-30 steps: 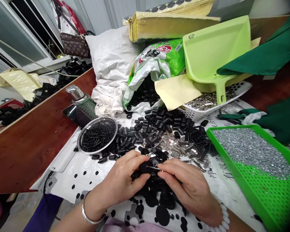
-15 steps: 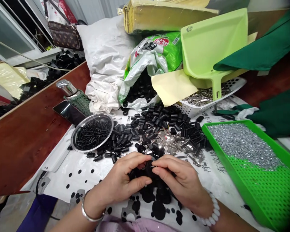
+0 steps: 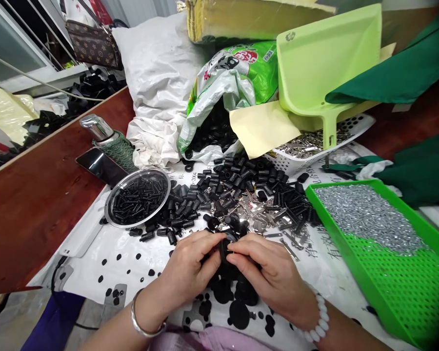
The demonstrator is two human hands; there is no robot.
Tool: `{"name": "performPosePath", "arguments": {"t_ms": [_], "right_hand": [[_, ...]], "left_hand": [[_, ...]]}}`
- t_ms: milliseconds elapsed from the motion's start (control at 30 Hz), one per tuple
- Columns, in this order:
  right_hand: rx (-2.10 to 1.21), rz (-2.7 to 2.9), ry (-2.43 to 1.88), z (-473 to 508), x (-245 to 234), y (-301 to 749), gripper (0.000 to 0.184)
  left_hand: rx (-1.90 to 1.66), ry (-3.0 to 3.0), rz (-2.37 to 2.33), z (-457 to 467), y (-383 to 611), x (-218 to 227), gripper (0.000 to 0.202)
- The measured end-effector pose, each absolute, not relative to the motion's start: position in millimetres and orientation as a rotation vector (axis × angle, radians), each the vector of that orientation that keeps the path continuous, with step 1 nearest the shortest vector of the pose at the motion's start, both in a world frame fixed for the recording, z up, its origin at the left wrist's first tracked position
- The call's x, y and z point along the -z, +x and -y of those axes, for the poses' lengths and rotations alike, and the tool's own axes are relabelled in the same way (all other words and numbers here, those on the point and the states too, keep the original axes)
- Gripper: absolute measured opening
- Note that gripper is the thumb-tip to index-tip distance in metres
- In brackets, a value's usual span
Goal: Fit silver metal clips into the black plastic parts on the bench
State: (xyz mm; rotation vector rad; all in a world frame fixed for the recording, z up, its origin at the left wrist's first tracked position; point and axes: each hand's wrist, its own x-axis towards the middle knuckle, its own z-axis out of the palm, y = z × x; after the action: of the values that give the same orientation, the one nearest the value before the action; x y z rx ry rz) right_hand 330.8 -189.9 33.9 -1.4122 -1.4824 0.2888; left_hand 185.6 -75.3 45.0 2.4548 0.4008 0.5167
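Note:
My left hand (image 3: 190, 265) and my right hand (image 3: 269, 273) meet near the table's front edge, fingers pinched together on a small round black part (image 3: 225, 247). Whether the thin metal pin is still between my right fingers is hidden. Just beyond my fingertips lies a heap of black plastic caps (image 3: 234, 187) mixed with flat silver metal pieces (image 3: 267, 217). More black discs (image 3: 237, 292) lie under my hands on a white sheet with black spots (image 3: 124, 258). My left wrist wears a silver bangle, my right a white bead bracelet.
A steel dish of black springs (image 3: 137, 197) sits left of the heap. A green perforated tray of small silver parts (image 3: 369, 217) stands at the right. Behind are a green-white bag of black parts (image 3: 223, 107), a lime dustpan (image 3: 325, 73), a white basket (image 3: 314, 144), a phone (image 3: 100, 165) and bottle.
The silver pin seen sticking out between my fingers has gone into the pinch and no longer shows. My hands have closed tighter together; the view shifted slightly down and left.

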Motion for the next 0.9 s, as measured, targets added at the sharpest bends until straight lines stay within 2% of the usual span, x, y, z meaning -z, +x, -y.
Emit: {"name": "performPosePath", "arguments": {"t_ms": [133,267,400,467,733,900], "right_hand": [[-0.255,1.484,-1.416,189.4,-34.2,330.8,0.011],[-0.248,1.484,-1.412,190.6,-38.4,333.7,0.014],[-0.348,1.602,-1.398,195.2,-45.9,339.1,0.046],[-0.385,1.689,-1.382,196.2,-48.0,340.6,0.052],[-0.312,1.689,-1.424,192.6,-42.4,334.9,0.04],[-0.186,1.624,-1.45,191.2,-41.3,329.5,0.035]], "left_hand": [[-0.433,2.466,-0.428,76.5,187.7,-49.5,0.013],[-0.348,2.412,-0.371,75.9,188.1,-54.4,0.018],[-0.314,2.25,-0.337,76.6,185.0,-56.8,0.016],[-0.312,2.194,-0.307,77.2,183.4,-56.9,0.016],[-0.368,2.231,-0.311,74.7,179.2,-48.3,0.017],[-0.571,2.327,-0.296,75.7,178.8,-40.2,0.017]]}}
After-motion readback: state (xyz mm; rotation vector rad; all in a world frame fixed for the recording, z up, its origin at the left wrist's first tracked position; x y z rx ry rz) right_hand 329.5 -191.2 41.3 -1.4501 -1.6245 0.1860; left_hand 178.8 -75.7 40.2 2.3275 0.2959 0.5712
